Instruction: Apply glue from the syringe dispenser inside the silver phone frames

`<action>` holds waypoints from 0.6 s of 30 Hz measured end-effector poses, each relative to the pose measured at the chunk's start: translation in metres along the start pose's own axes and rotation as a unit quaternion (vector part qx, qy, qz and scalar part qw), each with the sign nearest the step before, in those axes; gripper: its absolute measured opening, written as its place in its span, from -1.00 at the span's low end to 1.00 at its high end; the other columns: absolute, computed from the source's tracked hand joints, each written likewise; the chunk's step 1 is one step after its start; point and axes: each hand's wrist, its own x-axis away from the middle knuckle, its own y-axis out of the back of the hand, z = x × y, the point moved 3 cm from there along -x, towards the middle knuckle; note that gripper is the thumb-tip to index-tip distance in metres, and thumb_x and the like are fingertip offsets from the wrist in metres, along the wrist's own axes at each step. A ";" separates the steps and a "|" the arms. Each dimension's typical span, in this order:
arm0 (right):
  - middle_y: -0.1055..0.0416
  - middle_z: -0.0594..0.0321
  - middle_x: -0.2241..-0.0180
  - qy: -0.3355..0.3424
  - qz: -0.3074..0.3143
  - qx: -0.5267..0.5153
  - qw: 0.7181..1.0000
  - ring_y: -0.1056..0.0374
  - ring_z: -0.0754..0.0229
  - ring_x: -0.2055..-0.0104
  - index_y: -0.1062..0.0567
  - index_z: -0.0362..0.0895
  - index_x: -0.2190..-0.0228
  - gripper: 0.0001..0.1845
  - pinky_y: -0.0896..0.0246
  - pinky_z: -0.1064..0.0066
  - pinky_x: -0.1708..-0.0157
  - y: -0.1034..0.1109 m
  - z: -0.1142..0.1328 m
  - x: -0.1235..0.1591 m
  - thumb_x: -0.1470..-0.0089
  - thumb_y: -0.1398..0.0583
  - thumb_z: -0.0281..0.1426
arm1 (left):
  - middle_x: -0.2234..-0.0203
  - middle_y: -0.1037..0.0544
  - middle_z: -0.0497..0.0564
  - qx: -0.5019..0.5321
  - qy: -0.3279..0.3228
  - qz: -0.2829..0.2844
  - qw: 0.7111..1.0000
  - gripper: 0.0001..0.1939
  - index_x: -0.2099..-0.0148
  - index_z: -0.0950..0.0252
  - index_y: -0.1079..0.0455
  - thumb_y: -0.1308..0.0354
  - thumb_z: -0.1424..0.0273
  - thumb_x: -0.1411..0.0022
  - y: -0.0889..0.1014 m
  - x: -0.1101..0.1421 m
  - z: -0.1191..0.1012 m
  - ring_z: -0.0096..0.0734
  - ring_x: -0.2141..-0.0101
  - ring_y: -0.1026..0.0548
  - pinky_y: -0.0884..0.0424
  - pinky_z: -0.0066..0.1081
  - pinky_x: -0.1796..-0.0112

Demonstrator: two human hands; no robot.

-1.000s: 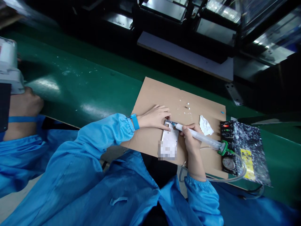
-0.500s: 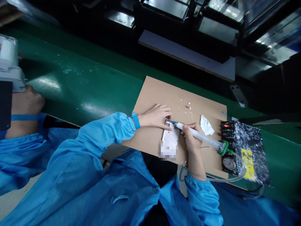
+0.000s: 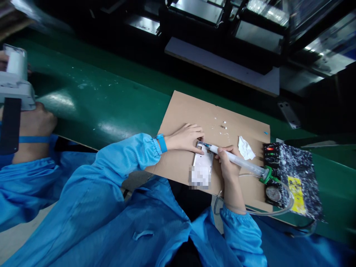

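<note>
A white phone frame [image 3: 202, 162] lies on the brown cardboard, its lower end blurred out. With the thumb on its upper left edge and the fingers bent around the top corner, my left hand [image 3: 187, 138] steadies the frame. My right hand [image 3: 228, 163] is closed around a glue syringe [image 3: 244, 163] with a clear barrel and a green cap. The syringe slants down to the left, its tip at the top edge of the frame. A clear hose [image 3: 289, 205] curves from the green cap toward the dispenser box.
The cardboard sheet [image 3: 189, 107] bears white crumbs [image 3: 224, 127] and a crumpled tissue [image 3: 246, 148]. At right stands a stained dispenser box [image 3: 302, 178] with a gauge. A metal plate [image 3: 289, 114] lies behind it. A co-worker's hand [image 3: 39, 118] is at left beside a white device [image 3: 16, 81].
My hands, the syringe and the frame hold nearly the same positions. The whole view has shifted slightly. At left, the co-worker's white device has moved a little to the right and down.
</note>
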 end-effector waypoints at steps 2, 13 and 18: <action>-0.54 0.32 0.56 -0.003 -0.003 -0.007 1.000 -0.38 0.22 0.57 -0.52 -0.05 0.41 -0.53 -0.30 0.41 0.49 -0.001 0.002 0.000 -0.10 -0.51 0.02 | 0.02 -0.62 0.04 -0.002 0.003 0.003 1.000 -0.50 0.05 0.20 -0.53 -0.52 -0.09 -0.31 0.000 0.000 0.001 -0.03 -0.08 -0.53 -0.30 -0.11 -0.15; -0.43 0.31 0.63 -0.027 -0.100 -0.096 0.990 -0.22 0.17 0.64 -0.54 0.00 0.53 -0.74 -0.04 0.35 0.60 0.004 -0.003 -0.008 0.08 -0.48 -0.19 | -0.12 -0.60 0.11 -0.012 0.005 0.044 0.999 -0.57 -0.09 0.16 -0.56 -0.49 0.00 -0.39 0.019 -0.004 0.020 0.02 -0.19 -0.55 -0.39 -0.04 -0.23; -0.46 0.24 0.60 -0.021 -0.113 -0.106 0.988 -0.23 0.10 0.61 -0.58 0.04 0.55 -0.81 -0.07 0.23 0.55 0.006 -0.002 -0.011 0.10 -0.47 -0.24 | -0.30 -0.49 0.21 -0.093 0.155 -0.195 0.964 -0.51 -0.24 0.18 -0.52 -0.47 0.06 -0.44 0.079 0.004 0.090 0.05 -0.32 -0.46 -0.39 0.01 -0.30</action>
